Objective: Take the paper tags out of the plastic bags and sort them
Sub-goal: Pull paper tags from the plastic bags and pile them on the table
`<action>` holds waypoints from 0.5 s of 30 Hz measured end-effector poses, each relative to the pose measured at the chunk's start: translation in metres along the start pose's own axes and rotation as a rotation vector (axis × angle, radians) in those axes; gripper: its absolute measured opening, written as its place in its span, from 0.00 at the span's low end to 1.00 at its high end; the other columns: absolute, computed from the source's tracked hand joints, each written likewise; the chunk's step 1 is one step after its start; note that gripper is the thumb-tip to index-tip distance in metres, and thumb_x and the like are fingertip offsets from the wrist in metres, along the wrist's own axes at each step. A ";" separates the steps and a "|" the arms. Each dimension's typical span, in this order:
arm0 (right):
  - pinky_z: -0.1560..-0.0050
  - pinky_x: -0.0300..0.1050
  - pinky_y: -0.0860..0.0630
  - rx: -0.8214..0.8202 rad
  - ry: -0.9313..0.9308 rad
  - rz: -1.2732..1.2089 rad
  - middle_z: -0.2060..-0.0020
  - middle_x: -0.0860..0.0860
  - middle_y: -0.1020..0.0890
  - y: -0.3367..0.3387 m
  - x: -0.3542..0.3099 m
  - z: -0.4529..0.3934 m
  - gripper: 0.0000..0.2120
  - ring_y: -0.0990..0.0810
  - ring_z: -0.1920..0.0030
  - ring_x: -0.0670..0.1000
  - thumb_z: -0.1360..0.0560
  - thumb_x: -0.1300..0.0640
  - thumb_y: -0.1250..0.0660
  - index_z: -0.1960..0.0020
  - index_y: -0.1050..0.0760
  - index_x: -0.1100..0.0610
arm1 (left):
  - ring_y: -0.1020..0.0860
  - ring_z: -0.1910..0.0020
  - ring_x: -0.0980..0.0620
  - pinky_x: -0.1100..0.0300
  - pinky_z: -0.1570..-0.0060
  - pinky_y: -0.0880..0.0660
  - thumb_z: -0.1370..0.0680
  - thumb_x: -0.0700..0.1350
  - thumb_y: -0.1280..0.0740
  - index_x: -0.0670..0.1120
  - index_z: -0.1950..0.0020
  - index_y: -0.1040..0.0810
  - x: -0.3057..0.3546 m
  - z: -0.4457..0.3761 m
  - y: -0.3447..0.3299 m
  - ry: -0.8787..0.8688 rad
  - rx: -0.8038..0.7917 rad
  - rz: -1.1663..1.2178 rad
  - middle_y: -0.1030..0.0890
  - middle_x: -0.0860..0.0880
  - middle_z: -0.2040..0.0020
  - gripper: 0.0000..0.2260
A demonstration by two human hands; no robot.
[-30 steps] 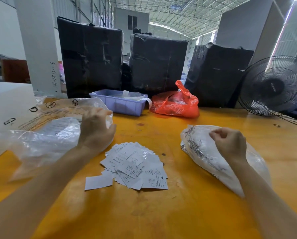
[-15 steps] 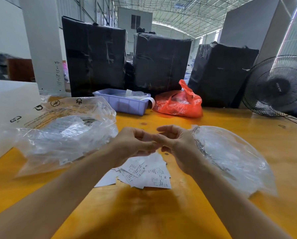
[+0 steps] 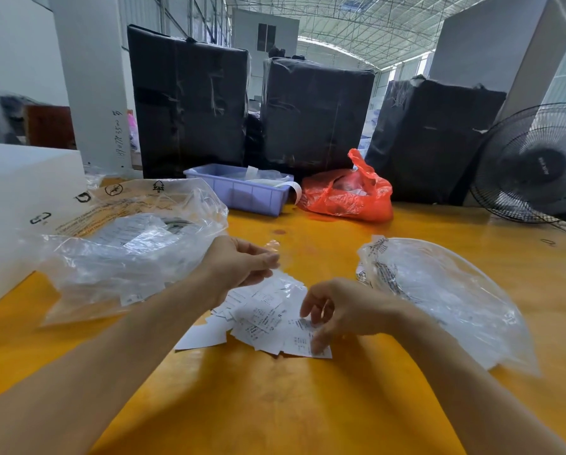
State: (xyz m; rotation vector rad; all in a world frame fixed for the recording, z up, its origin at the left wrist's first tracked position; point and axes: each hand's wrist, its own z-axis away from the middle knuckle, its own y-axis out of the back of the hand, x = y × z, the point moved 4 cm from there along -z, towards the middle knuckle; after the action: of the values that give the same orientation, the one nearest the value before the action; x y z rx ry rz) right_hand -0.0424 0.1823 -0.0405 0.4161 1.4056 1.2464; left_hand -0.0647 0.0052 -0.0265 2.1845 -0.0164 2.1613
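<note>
Right hand (image 3: 340, 310): grip pinching one tag at the paper tags (image 3: 268, 318) heap's 4 o'clock edge, mid-bench (image 3: 275, 405). Left hand (image 3: 242, 262): grip narrow, apparently holding a clear small bag (image 3: 273, 247). Risk: sleeve-drag scattering loose tags.

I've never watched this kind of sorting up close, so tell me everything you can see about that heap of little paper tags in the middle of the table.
The paper tags lie in a loose, overlapping heap on the yellow table, between the two clear plastic bags. They are small white rectangles of thin paper with fine dark print, too small to read; one at the left edge shows a blank face. The right hand pinches the nearest tag at the heap's right edge. The left hand hovers above the heap's far side.
</note>
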 end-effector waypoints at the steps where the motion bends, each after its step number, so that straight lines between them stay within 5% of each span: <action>1: 0.63 0.42 0.25 -0.003 0.008 0.008 0.60 0.45 0.21 0.000 -0.001 -0.001 0.19 0.23 0.62 0.44 0.38 0.55 0.20 0.51 0.23 0.50 | 0.18 0.66 0.54 0.65 0.65 0.20 0.31 0.39 0.27 0.40 0.58 0.20 -0.001 0.000 0.000 0.005 -0.003 0.010 0.16 0.45 0.62 0.05; 5: 0.61 0.42 0.26 -0.029 0.035 0.033 0.58 0.51 0.18 -0.001 -0.004 0.000 0.13 0.24 0.62 0.45 0.36 0.55 0.21 0.54 0.21 0.51 | 0.17 0.68 0.53 0.64 0.67 0.20 0.29 0.34 0.29 0.36 0.52 0.22 -0.001 0.002 -0.003 0.029 -0.015 0.073 0.16 0.42 0.60 0.07; 10: 0.69 0.29 0.29 -0.040 0.038 0.054 0.63 0.42 0.21 -0.001 -0.005 0.000 0.11 0.24 0.66 0.39 0.34 0.56 0.22 0.57 0.23 0.49 | 0.18 0.65 0.51 0.63 0.66 0.20 0.31 0.28 0.30 0.37 0.49 0.24 -0.003 0.004 -0.007 0.063 -0.015 0.133 0.17 0.39 0.55 0.12; 12: 0.61 0.33 0.24 -0.046 0.065 -0.032 0.61 0.45 0.18 0.003 -0.006 0.004 0.10 0.21 0.62 0.42 0.32 0.59 0.24 0.55 0.22 0.49 | 0.18 0.63 0.50 0.64 0.65 0.20 0.31 0.27 0.30 0.37 0.49 0.23 -0.004 0.004 -0.008 0.063 -0.010 0.139 0.17 0.40 0.56 0.13; 15: 0.67 0.34 0.29 0.127 0.144 -0.290 0.64 0.49 0.18 0.023 -0.005 0.013 0.05 0.24 0.66 0.44 0.29 0.61 0.27 0.55 0.19 0.54 | 0.19 0.64 0.51 0.66 0.67 0.21 0.33 0.28 0.28 0.37 0.52 0.23 -0.005 0.004 -0.009 0.056 -0.011 0.144 0.18 0.42 0.59 0.12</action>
State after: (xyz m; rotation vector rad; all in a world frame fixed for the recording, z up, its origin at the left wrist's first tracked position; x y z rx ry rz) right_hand -0.0386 0.1918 -0.0162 0.2009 1.6097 0.9692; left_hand -0.0606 0.0142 -0.0319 2.1790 -0.1880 2.2894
